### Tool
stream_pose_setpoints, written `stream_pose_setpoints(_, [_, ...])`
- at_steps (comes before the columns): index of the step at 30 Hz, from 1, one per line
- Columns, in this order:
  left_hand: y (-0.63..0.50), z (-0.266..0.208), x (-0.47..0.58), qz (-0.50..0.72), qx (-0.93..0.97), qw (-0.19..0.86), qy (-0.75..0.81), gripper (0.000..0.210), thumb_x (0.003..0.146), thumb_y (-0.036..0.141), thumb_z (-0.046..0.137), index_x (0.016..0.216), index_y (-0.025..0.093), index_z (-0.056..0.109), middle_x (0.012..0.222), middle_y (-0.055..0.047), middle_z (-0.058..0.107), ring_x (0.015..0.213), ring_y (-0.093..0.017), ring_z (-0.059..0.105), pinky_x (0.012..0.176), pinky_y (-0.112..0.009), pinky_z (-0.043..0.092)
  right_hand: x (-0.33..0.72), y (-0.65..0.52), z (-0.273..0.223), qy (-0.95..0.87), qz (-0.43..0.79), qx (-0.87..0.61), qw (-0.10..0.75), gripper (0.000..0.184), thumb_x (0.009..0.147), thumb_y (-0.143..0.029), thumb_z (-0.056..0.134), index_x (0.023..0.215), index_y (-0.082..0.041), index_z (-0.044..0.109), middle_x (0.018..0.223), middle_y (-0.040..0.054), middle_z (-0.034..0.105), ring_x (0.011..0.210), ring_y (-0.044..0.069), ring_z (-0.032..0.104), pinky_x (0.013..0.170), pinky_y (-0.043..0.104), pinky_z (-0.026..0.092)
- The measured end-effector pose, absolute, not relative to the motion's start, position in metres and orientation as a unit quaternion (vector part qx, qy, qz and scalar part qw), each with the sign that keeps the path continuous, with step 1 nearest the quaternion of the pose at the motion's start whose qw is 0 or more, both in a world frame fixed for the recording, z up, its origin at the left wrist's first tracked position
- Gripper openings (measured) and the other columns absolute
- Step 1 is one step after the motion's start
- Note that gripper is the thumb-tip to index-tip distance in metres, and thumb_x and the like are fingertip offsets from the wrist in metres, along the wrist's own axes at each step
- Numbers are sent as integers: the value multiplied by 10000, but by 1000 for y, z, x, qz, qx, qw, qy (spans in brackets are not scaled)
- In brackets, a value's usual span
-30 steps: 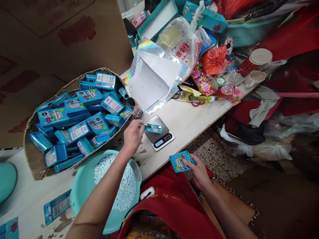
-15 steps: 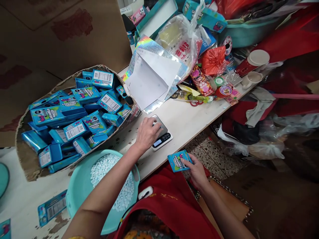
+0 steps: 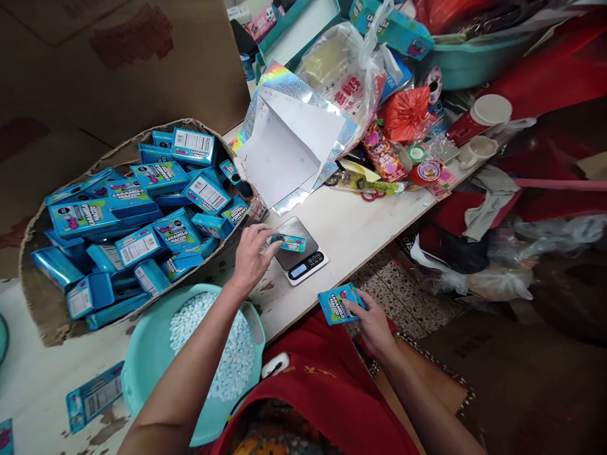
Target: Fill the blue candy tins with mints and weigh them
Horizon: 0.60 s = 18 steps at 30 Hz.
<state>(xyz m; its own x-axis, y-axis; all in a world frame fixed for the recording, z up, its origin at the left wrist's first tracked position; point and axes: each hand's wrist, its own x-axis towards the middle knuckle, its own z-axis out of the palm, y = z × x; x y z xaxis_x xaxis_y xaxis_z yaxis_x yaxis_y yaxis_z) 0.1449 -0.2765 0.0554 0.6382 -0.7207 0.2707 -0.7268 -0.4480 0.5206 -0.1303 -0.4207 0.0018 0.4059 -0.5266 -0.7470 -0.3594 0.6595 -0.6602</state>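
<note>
My left hand is over the left edge of a small kitchen scale, its fingers curved and apart. A small, narrow blue candy box printed "Caramelo Macizo" rests on the metal plate, its left end close to my thumb and fingertips; whether they touch is unclear. The scale's display is lit, but I cannot read it. Off the table's front edge, my right hand grips a flat blue candy box, thumb across its printed face. Below my left forearm, a turquoise basin contains many pale blue candies.
On the left, a torn cardboard carton is heaped with blue boxes. White paper and a tied plastic bag lie behind the scale. Clutter with red scissors and a red cup spreads along the right.
My left hand has drawn back leftward from above the scale, uncovering the small blue box on its plate. My right hand keeps its box in nearly the same place.
</note>
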Motion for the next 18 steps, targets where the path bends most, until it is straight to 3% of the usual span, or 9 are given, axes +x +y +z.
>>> stream_pose_setpoints(4, [-280,49,139,-25,851,233,-470,174,833,310,617,976,211,621,1193,-107,541,1063,-257,491,839,-368,446,-129,-424,6,532,-71,-511,671,640,614,-429,793,1148,-172,551,1030,80,645,895,244,623,795,383,530])
stream_pose_setpoints(8, [-273,53,125,-16,858,259,-442,108,856,291,583,814,192,589,1024,-89,592,932,-206,550,763,-309,456,-122,-422,15,438,-80,-748,491,684,708,-460,686,1294,-184,466,1088,101,550,987,265,554,902,448,463])
stream_pose_setpoints(13, [-180,117,98,67,882,380,-272,165,818,293,638,740,184,541,922,-57,589,908,-177,576,782,-291,452,-114,-403,13,261,-15,-907,330,549,837,-473,492,1297,-175,518,1026,122,447,985,296,479,903,478,435])
stream_pose_setpoints(18, [-20,170,60,146,954,262,-6,204,776,353,647,691,189,559,874,-28,596,823,-180,563,735,-315,451,-104,-393,7,269,38,-907,321,614,771,-598,539,1224,-183,548,1021,119,418,1040,331,451,856,461,451])
